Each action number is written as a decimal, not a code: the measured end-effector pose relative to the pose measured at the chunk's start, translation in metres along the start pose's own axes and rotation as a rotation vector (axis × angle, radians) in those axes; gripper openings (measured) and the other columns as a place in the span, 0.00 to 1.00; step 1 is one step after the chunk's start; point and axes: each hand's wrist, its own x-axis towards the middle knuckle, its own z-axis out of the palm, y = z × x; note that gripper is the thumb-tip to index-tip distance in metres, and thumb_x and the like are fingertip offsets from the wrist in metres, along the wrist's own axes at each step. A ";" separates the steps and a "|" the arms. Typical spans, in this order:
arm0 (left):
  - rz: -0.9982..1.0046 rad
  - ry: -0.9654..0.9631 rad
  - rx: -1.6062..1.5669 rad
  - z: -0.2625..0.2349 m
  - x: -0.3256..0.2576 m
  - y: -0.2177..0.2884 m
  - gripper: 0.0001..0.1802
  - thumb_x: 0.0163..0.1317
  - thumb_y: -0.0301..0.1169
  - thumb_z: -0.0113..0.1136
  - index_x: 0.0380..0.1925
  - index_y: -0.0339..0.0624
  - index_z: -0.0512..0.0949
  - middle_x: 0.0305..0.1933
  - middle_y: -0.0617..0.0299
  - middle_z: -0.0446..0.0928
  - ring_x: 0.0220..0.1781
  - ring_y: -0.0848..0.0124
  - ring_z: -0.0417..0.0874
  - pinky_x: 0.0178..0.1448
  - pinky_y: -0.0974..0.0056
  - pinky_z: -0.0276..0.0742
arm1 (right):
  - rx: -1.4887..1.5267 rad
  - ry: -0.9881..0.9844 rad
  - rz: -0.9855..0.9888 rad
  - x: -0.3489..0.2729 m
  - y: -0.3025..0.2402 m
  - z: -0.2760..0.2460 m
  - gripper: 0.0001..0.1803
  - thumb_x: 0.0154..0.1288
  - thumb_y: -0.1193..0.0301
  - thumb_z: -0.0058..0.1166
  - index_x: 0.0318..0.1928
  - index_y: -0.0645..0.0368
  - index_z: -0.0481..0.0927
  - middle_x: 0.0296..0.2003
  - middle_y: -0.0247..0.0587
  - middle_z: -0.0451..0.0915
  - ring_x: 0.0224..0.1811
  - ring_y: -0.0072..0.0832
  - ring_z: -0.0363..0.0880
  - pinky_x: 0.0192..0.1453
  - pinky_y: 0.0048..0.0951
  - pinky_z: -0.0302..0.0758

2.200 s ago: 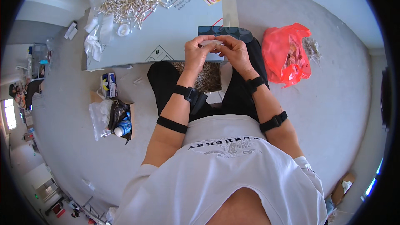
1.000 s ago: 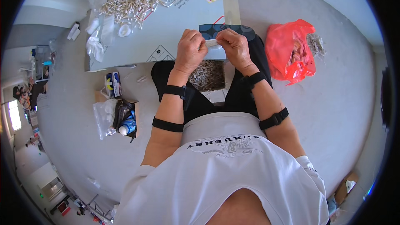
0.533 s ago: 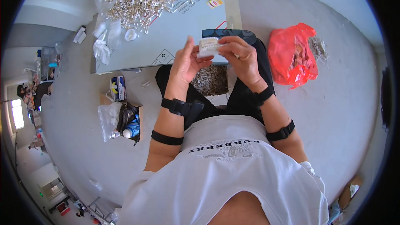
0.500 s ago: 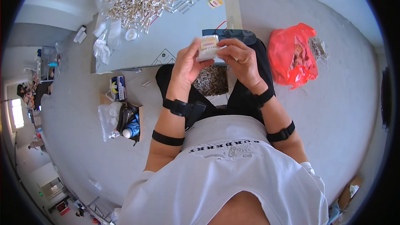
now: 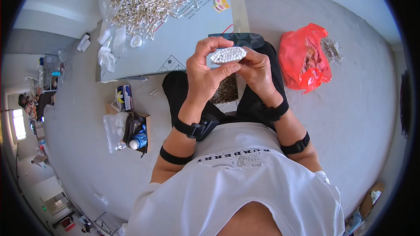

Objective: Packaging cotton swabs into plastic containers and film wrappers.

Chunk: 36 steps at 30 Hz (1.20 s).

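A bundle of cotton swabs is held up over my lap, its white tips turned up toward me in a flattened oval. My left hand curls round its left side, index finger behind and thumb in front. My right hand pinches the right end. The bundle's wrapping is mostly hidden. Below my hands, between my legs, stands a box of loose swabs, partly covered. Beyond, a big heap of loose swabs lies on the table. Small yellow-and-white packet labels lie to its right.
The table reaches close to my knees. A red plastic bag of pinkish packets sits on the floor at right, beside a clump of swabs. At left stands a carton with a blue bottle. White plastic scraps lie at the table's left edge.
The bundle has tipped so its tips face me instead of its yellow label. My left hand has shifted its grip round the bundle's side, and my right fingers have moved to the right end.
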 end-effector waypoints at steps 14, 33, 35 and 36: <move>0.350 -0.105 0.387 -0.001 0.007 0.018 0.16 0.45 0.29 0.75 0.35 0.37 0.82 0.36 0.62 0.83 0.48 0.64 0.79 0.53 0.63 0.74 | -0.111 0.054 -0.069 -0.004 -0.008 0.001 0.15 0.51 0.77 0.68 0.41 0.64 0.82 0.30 0.31 0.79 0.32 0.16 0.72 0.41 0.22 0.73; 0.340 -0.170 0.291 -0.008 0.010 0.011 0.17 0.41 0.29 0.76 0.32 0.40 0.81 0.36 0.60 0.80 0.45 0.64 0.78 0.49 0.64 0.75 | -0.271 0.049 -0.126 -0.004 -0.015 0.005 0.13 0.50 0.79 0.67 0.38 0.65 0.82 0.28 0.34 0.80 0.32 0.16 0.74 0.39 0.21 0.74; 0.328 -0.192 0.261 -0.007 0.010 0.011 0.16 0.42 0.30 0.76 0.32 0.40 0.82 0.36 0.59 0.80 0.44 0.65 0.79 0.49 0.64 0.76 | -0.236 0.048 -0.103 -0.004 -0.011 0.003 0.13 0.50 0.79 0.67 0.38 0.65 0.82 0.28 0.34 0.80 0.32 0.15 0.73 0.39 0.21 0.73; 0.326 -0.191 0.264 -0.007 0.011 0.012 0.16 0.43 0.29 0.76 0.34 0.39 0.82 0.35 0.60 0.81 0.46 0.64 0.79 0.51 0.63 0.75 | -0.201 0.046 -0.081 -0.004 -0.011 0.003 0.12 0.50 0.79 0.67 0.38 0.65 0.82 0.28 0.33 0.80 0.33 0.15 0.73 0.40 0.21 0.73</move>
